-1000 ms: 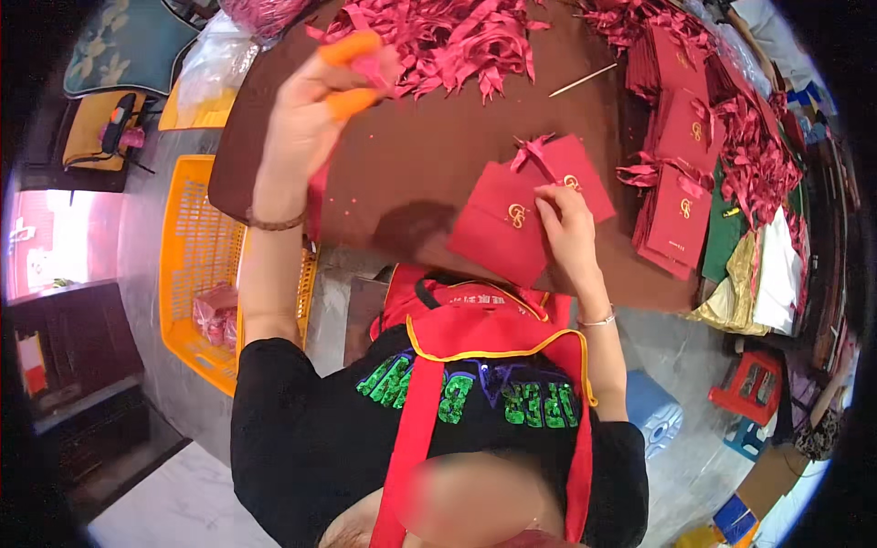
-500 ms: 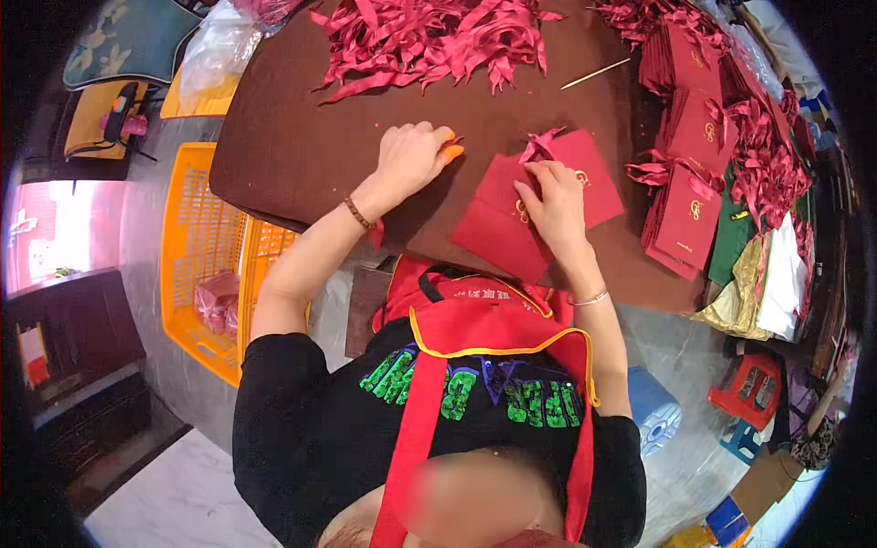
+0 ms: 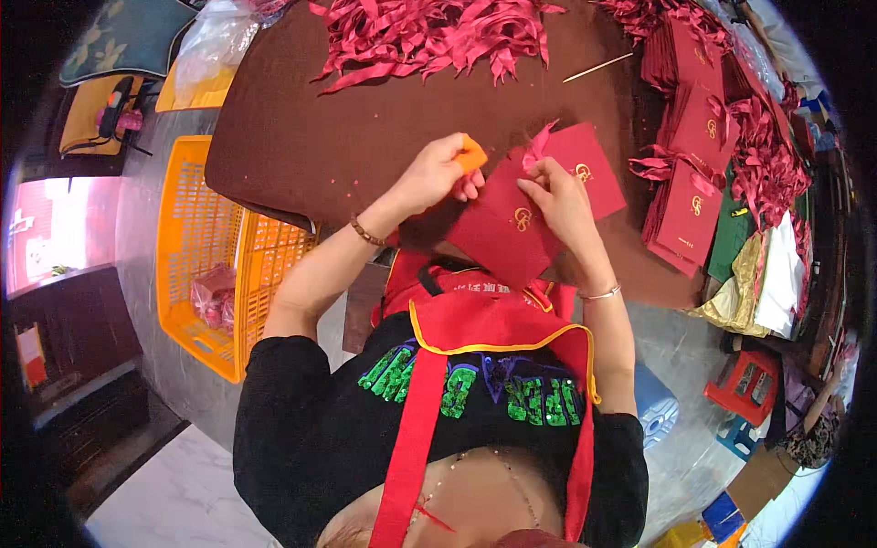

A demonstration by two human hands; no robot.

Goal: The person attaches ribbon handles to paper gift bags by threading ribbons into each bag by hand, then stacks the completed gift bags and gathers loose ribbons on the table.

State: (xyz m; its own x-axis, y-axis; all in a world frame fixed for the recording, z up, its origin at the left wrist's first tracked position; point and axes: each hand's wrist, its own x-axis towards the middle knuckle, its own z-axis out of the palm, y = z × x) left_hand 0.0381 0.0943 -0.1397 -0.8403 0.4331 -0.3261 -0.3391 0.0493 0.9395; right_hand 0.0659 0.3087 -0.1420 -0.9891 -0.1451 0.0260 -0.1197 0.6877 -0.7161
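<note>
Two dark red paper bags or envelopes with gold print lie overlapping at the table's front: the nearer red bag (image 3: 512, 228) is tilted toward me, the other red bag (image 3: 598, 173) behind it to the right. My right hand (image 3: 559, 196) pinches a pink-red satin ribbon (image 3: 537, 149) at the nearer bag's upper edge. Just left of that edge, my left hand (image 3: 438, 173) is raised with curled fingers. An orange cover wraps one of its fingertips. What the left fingers hold, if anything, is too small to make out.
A heap of red ribbons (image 3: 429, 41) lies at the table's far side, near a thin stick (image 3: 598, 68). Stacked red bags with ribbons (image 3: 687, 201) stand at the right. An orange crate (image 3: 187, 237) is on the floor at left, a blue stool (image 3: 656, 402) at lower right.
My left hand has come right and slightly nearer, close to the bag. My right hand now pinches the ribbon at the bag's edge, and the nearer bag has shifted slightly.
</note>
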